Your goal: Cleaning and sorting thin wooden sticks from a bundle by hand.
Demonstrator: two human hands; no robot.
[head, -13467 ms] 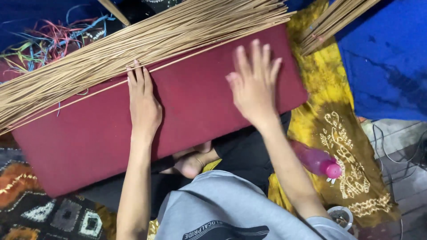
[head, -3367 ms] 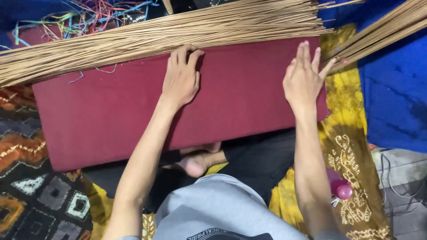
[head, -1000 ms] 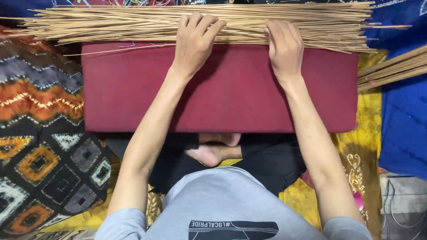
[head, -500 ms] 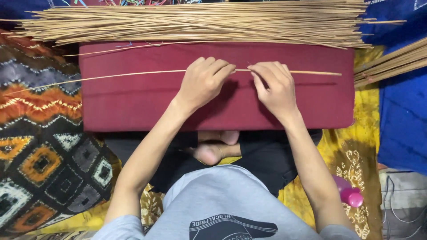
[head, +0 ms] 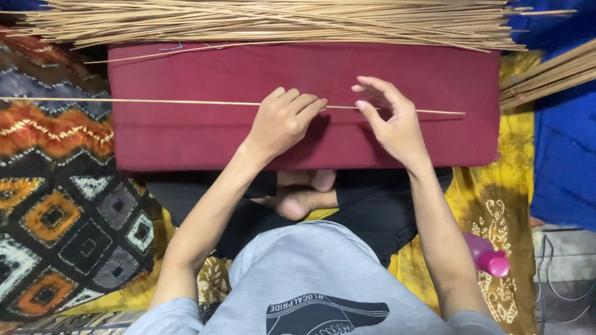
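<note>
A single thin stick [head: 155,102] of pale, dry, matt plant fibre, smooth and straw-coloured, lies across a dark red cushion [head: 186,133] covered in matt woven cloth with a soft, slightly fuzzy nap. Along the far edge, a heap of sticks [head: 273,22] shows the same dull tan, woody surface; another bundle [head: 546,74] sits at the far right. To the left, a patterned blanket [head: 56,211] looks coarse and thickly woven. To the right, a yellow printed cloth [head: 496,198] appears thin and smooth, beside blue fabric [head: 565,149]. A pink bottle [head: 487,257] near right is glossy plastic. The grey shirt [head: 310,279] is soft matt jersey.
</note>
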